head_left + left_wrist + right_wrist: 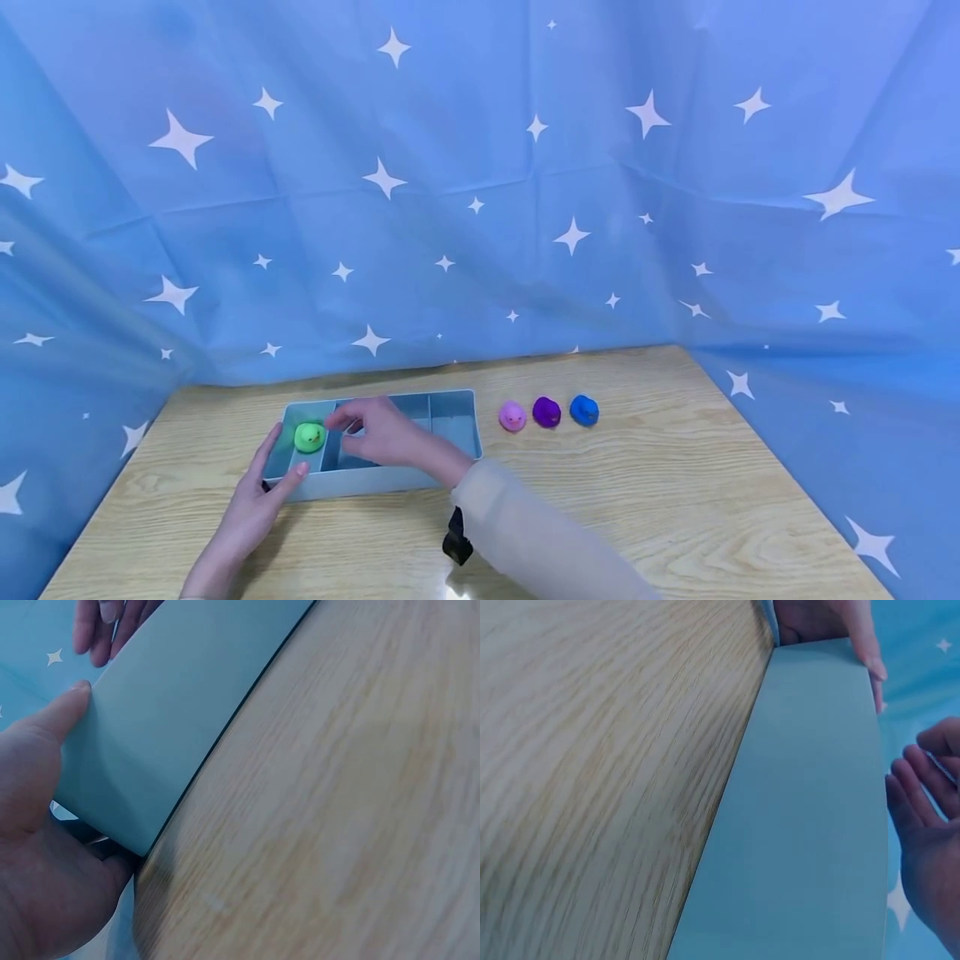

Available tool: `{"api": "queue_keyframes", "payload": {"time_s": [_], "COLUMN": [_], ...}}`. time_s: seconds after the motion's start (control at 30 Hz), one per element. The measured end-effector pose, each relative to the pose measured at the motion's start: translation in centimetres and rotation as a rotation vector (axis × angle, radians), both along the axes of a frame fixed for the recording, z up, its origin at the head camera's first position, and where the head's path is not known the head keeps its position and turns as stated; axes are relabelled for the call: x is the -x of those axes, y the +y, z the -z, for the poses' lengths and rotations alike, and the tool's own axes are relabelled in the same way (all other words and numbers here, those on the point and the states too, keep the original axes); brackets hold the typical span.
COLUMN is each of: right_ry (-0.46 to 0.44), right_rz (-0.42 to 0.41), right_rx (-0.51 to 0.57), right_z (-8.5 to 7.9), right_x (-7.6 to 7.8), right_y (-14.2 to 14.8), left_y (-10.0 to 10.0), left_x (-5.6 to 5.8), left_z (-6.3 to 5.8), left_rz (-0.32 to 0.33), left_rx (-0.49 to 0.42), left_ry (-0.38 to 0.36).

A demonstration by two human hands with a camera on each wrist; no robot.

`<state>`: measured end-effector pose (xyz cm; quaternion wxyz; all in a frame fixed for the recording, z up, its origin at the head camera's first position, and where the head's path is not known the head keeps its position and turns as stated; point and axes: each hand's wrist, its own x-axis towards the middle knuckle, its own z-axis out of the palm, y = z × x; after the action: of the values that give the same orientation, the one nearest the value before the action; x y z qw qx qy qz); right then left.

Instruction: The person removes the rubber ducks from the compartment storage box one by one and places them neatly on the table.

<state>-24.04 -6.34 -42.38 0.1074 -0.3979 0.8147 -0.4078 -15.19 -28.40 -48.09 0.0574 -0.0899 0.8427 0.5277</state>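
Note:
A long pale blue-green divided box (367, 482) lies on the table. Inside its leftmost part is a green rubber duck (309, 437). My left hand (251, 500) grips the box's left end, its thumb at the front rim and its other fingers along the end wall; in the left wrist view part of that hand (45, 825) wraps the corner. Above the box, just right of the duck, hovers my right hand (382, 432) with loosely bent fingers. The right wrist view shows this hand (930, 825) apart from the box wall, with nothing visible in its fingers.
Right of the box stand a pink duck (512, 416), a purple duck (547, 412) and a blue duck (584, 410) in a row. The wooden table (675, 492) ends against a blue curtain (480, 208) with white stars, at the back and both sides.

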Motion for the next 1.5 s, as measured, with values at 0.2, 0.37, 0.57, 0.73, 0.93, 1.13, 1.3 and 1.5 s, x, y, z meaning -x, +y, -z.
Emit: {"api": "queue_keyframes", "payload": {"time_s": [0.2,0.37,0.57,0.73,0.93,1.13,1.3,1.5], "right_ry": [-0.019,-0.019,-0.006,0.032,0.011,-0.006,-0.025,-0.001], "right_rz": [0.000,0.007,0.009,-0.005,-0.026,-0.021,-0.033,-0.088], "right_rx": [-0.012,-0.018,-0.100,-0.140,-0.147,-0.158,-0.162,-0.191], "right_z": [0.2,0.2,0.0,-0.5,-0.3,-0.2,-0.1,0.1], "right_x": [0.2,0.8,1.4,2.0,2.7,3.2,3.5,3.7], "right_y": [-1.0,-1.5,-2.4,-3.4,-4.0,-4.1,-4.8,-5.8], "left_y": [0.2,0.5,0.6,0.4,0.4,0.5,0.2,0.1], "left_x": [0.0,0.1,0.2,0.2,0.1,0.1,0.0,-0.3], "left_z": [0.1,0.4,0.7,0.3,0.2,0.4,0.4,0.5], "left_rz": [-0.006,-0.008,-0.016,-0.034,-0.029,-0.011,-0.014,-0.023], "left_rx": [-0.006,-0.004,-0.028,-0.024,-0.016,-0.029,-0.029,-0.041], "left_ry": [0.000,0.006,-0.028,-0.048,-0.020,0.038,0.042,0.033]}}
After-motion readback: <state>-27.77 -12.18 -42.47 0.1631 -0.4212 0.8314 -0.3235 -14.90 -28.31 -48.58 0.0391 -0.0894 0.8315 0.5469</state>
